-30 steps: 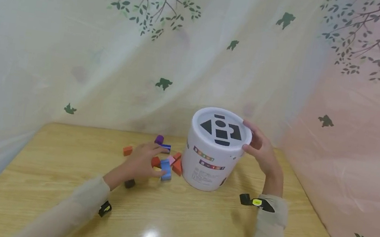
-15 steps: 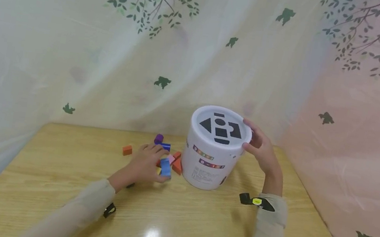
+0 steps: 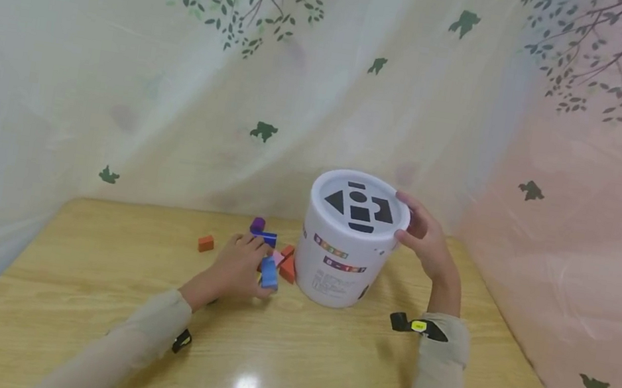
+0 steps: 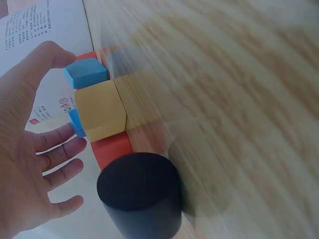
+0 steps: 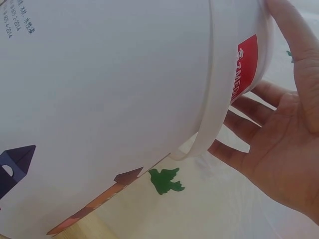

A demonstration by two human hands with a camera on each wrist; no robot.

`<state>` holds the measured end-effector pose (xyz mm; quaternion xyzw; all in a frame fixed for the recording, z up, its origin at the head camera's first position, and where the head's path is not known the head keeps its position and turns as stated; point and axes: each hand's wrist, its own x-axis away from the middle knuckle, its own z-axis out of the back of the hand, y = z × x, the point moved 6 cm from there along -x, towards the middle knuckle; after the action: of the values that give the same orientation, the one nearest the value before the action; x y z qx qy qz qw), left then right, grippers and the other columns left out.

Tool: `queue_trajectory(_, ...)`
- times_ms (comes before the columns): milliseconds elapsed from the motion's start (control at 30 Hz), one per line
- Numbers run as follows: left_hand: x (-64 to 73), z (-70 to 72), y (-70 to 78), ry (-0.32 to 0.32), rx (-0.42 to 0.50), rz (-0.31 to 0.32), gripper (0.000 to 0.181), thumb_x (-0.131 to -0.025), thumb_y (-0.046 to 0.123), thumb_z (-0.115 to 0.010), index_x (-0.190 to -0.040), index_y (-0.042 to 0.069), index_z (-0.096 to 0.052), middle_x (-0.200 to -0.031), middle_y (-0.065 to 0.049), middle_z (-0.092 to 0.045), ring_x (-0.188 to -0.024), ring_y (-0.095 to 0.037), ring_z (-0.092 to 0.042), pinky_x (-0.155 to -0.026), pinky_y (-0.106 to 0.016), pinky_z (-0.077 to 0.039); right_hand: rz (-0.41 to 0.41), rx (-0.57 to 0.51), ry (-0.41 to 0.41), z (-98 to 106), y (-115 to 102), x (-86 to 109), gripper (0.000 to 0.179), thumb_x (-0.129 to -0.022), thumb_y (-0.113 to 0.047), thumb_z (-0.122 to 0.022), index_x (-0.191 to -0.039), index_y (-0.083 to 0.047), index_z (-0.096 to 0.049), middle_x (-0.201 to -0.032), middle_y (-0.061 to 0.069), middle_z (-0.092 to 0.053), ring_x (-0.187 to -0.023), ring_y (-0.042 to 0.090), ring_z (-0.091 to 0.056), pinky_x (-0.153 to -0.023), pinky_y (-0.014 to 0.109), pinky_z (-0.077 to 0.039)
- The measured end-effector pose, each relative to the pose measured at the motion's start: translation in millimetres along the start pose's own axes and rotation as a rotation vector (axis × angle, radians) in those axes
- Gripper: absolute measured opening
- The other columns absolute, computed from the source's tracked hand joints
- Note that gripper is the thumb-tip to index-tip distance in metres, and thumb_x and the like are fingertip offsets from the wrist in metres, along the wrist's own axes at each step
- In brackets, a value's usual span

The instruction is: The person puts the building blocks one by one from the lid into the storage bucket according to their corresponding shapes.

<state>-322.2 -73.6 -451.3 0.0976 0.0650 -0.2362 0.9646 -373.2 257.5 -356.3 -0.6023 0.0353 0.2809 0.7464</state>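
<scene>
My left hand (image 3: 240,267) pinches a light blue notched block (image 3: 269,273) by its ends, thumb on the near end and fingertips on the far one. In the left wrist view, a yellow block (image 4: 101,110) stands close to the blue one, with a red block (image 4: 110,149) and a black cylinder (image 4: 139,184) beyond. My right hand (image 3: 430,245) grips the lid rim of a white shape-sorter bucket (image 3: 334,278), thumb in front and fingers behind. Dark shaped openings mark the lid. Whether the blue block is off the table cannot be told.
Red triangular blocks (image 3: 288,270) and a pink block (image 3: 278,257) lie against the bucket's left side. Behind the left hand are a dark blue block (image 3: 267,238) and a purple cylinder (image 3: 258,224). An orange block (image 3: 206,243) lies apart. A printed curtain (image 3: 184,155) hangs behind the table.
My left hand's thumb and fingers have come together on the light blue block, which has tilted slightly. My right hand has stayed at the bucket's rim.
</scene>
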Motion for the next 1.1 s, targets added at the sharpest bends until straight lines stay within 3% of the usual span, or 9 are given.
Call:
queue_trajectory(133,0.3,-2.7,2.5,-0.019,-0.013,0.008,0.081,-0.073,0.062,-0.079,-0.129,0.007,-0.060,-0.135,-0.015,-0.060,-0.132,-0.037,-0.050,-0.117,-0.062,-0.032,-0.008,-0.011,-0.006,-1,2,0.0,0.069,-0.094,-0.001,-0.065,-0.157,-0.010,-0.038,-0.158,0.016,-0.043,-0.133,0.013,-0.055,-0.102,0.021,-0.050)
queue_trajectory(433,-2.8,-3.2,3.4,-0.025,-0.041,0.018,0.082,-0.071,0.064,-0.078,-0.127,0.007,-0.059,-0.137,-0.016,-0.059,-0.133,-0.039,-0.049,-0.119,-0.060,-0.030,0.003,0.005,-0.008,1,-3,-2.4,0.067,-0.095,-0.004,-0.065,-0.156,-0.010,-0.039,-0.159,0.014,-0.043,-0.139,0.023,-0.051,-0.102,0.022,-0.050)
queue_trajectory(700,-2.7,4.7,5.4,0.016,0.003,0.006,0.079,-0.069,0.060,-0.081,-0.125,0.008,-0.060,-0.129,-0.013,-0.062,-0.127,-0.037,-0.051,-0.117,-0.060,-0.033,-0.010,0.024,0.001,3,-7,-1.6,0.068,-0.095,-0.005,-0.065,-0.157,-0.011,-0.038,-0.160,0.014,-0.042,-0.140,0.022,-0.051,-0.100,0.021,-0.051)
queue_trajectory(900,1.1,11.8,4.9,0.019,0.074,0.015,0.078,-0.067,0.055,-0.083,-0.125,0.008,-0.060,-0.129,-0.012,-0.062,-0.127,-0.036,-0.053,-0.116,-0.060,-0.035,-0.015,0.028,0.002,3,-2,-1.3,0.067,-0.095,-0.004,-0.065,-0.157,-0.012,-0.038,-0.159,0.014,-0.042,-0.142,0.035,-0.047,-0.100,0.021,-0.051)
queue_trajectory(1100,7.9,16.8,-0.3,0.027,0.141,0.033,0.073,-0.068,0.053,-0.083,-0.122,0.010,-0.059,-0.118,-0.007,-0.064,-0.121,-0.032,-0.055,-0.110,-0.060,-0.040,-0.028,0.024,-0.009,0,1,0.3,0.068,-0.096,-0.005,-0.065,-0.157,-0.015,-0.038,-0.159,0.012,-0.043,-0.142,0.040,-0.045,-0.100,0.023,-0.052)
